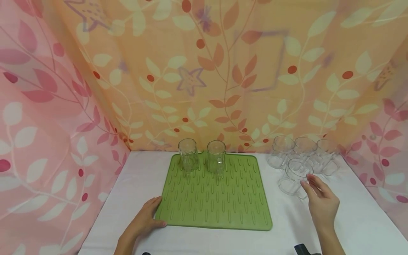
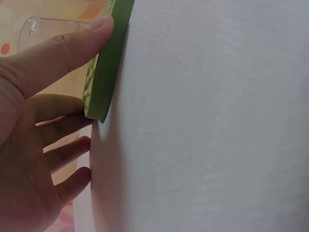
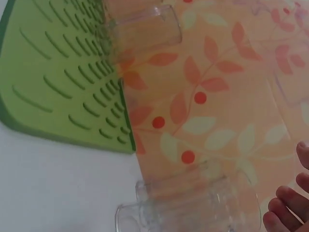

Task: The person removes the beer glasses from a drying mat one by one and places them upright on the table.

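A green ridged mat (image 1: 213,198) lies on the white table. My left hand (image 1: 145,216) rests at its front left corner, the thumb along the front edge and the index finger at the left side. In the left wrist view, those fingers touch the mat's rim (image 2: 107,77) and stay fairly straight. On the right, my right hand (image 1: 323,203) is beside the rim of a clear glass mug (image 1: 288,185), thumb and fingers apart. The right wrist view has the fingertips (image 3: 285,205) just off the glass mugs (image 3: 183,203), holding nothing.
Two clear glasses (image 1: 188,157) (image 1: 216,159) stand along the mat's back edge. Behind the front mug, three more glass mugs (image 1: 304,148) form a row near the patterned curtain (image 1: 223,71). A dark object (image 1: 301,249) shows at the bottom edge near my right forearm.
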Available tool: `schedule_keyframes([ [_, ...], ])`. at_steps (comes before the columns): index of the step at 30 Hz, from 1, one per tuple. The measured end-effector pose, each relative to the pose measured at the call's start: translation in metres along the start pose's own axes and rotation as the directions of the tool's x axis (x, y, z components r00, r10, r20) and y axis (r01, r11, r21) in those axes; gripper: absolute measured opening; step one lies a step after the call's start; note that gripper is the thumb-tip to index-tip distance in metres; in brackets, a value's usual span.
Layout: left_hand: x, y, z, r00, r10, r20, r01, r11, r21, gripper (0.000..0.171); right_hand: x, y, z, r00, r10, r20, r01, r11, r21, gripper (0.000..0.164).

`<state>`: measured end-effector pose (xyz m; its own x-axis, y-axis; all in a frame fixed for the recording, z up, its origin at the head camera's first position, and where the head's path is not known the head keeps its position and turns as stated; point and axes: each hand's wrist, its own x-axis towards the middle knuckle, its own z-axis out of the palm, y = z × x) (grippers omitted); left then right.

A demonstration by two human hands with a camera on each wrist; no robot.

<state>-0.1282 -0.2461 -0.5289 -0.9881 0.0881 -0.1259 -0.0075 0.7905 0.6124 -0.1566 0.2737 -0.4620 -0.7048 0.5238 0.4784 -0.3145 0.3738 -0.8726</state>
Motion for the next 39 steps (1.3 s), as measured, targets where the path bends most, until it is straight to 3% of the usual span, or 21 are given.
schedule_keyframes([
  [9, -0.002, -0.001, -0.001, 1.000, -0.004, 0.005, 0.004, 1.000, -0.003, 0.101, 0.004, -0.025, 0.032, 0.990, 0.040, 0.135, -0.056, 0.992, 0.114, 0.040],
  [20, 0.000, 0.002, 0.000, 1.000, -0.006, 0.014, 0.006, 1.000, -0.001, 0.102, 0.002, -0.022, 0.073, 0.959, 0.060, 0.275, -0.100, 0.986, 0.134, 0.039],
  [39, 0.000, 0.000, 0.001, 1.000, -0.021, 0.012, 0.021, 1.000, -0.008, 0.102, -0.022, -0.012, 0.142, 0.854, 0.108, 0.509, -0.164, 0.984, 0.065, 0.041],
])
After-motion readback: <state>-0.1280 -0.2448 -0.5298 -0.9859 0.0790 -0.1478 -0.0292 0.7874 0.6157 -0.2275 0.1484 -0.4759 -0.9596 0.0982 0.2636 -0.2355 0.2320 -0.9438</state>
